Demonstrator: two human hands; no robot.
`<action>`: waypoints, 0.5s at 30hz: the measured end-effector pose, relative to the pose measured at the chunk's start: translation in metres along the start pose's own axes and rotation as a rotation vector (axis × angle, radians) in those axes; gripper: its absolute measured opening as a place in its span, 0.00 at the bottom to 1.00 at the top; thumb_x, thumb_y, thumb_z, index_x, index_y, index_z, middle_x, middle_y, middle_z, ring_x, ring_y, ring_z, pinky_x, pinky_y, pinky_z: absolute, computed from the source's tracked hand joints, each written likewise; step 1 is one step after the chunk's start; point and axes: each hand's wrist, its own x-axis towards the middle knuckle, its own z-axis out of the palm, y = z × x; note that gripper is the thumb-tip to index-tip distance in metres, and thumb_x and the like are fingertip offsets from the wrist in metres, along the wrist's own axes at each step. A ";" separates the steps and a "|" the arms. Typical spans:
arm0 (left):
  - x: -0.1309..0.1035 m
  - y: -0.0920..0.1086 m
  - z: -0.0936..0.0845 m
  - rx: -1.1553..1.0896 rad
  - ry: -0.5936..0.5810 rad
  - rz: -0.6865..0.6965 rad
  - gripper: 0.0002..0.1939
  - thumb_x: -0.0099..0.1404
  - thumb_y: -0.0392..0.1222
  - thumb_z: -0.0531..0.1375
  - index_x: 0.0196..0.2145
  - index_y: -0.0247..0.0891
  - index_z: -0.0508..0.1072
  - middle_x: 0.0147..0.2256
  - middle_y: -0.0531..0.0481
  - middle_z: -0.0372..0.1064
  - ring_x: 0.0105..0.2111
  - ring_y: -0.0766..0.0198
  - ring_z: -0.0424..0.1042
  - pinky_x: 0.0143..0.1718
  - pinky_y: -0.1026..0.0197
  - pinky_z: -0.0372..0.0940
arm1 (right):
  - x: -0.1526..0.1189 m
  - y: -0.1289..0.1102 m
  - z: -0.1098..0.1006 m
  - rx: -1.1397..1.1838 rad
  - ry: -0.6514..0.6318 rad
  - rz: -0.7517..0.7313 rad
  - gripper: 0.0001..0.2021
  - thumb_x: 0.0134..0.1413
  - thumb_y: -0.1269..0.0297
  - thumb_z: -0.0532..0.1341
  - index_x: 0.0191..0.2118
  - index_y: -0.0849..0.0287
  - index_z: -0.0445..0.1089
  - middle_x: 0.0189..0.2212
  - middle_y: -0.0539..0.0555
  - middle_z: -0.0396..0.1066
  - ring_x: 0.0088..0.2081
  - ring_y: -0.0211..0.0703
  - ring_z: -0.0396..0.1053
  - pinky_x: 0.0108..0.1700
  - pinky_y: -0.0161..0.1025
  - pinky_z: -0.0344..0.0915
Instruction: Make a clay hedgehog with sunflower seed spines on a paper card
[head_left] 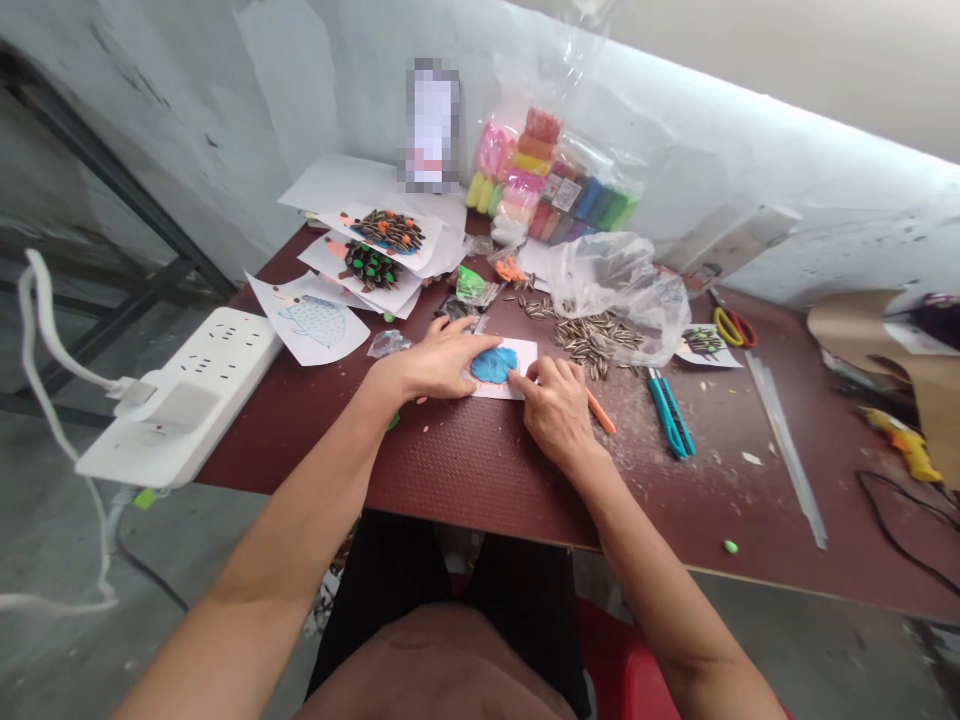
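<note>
A small white card (531, 352) lies on the table with a flattened patch of blue modelling clay (493, 366) on it. My left hand (442, 362) rests over the card's left side, fingers stretched out and thumb beside the clay. From the right, my right hand (559, 405) has its fingers curled, the tips pressing at the clay's right edge. An orange stick-like tool (601, 412) pokes out beside my right hand; whether the hand touches it is hidden. Just beyond the hands are a heap of striped sunflower seeds (592, 335) and an opened green clay packet (470, 284).
Hedgehog pictures with seed spines (388, 232) lie back left, near a white power strip (217, 370). Bagged coloured clay (555, 190) leans on the wall. Rightward are a teal cutter (670, 415), scissors (733, 327), clear sticks (787, 450) and a yellow glue gun (904, 445).
</note>
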 end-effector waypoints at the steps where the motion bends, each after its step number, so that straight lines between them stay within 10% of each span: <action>1: 0.000 -0.001 0.001 0.000 0.006 0.003 0.40 0.60 0.39 0.57 0.70 0.41 0.60 0.69 0.43 0.60 0.74 0.46 0.42 0.73 0.39 0.40 | -0.001 0.001 0.000 0.010 0.009 -0.002 0.17 0.69 0.73 0.52 0.46 0.55 0.80 0.39 0.57 0.71 0.40 0.47 0.59 0.47 0.44 0.52; 15: -0.003 0.004 -0.004 -0.039 -0.012 -0.007 0.39 0.61 0.39 0.57 0.70 0.42 0.60 0.70 0.43 0.59 0.75 0.46 0.41 0.73 0.38 0.38 | -0.002 0.001 0.001 0.043 0.042 -0.037 0.17 0.69 0.74 0.53 0.42 0.53 0.80 0.36 0.55 0.70 0.39 0.46 0.59 0.46 0.44 0.52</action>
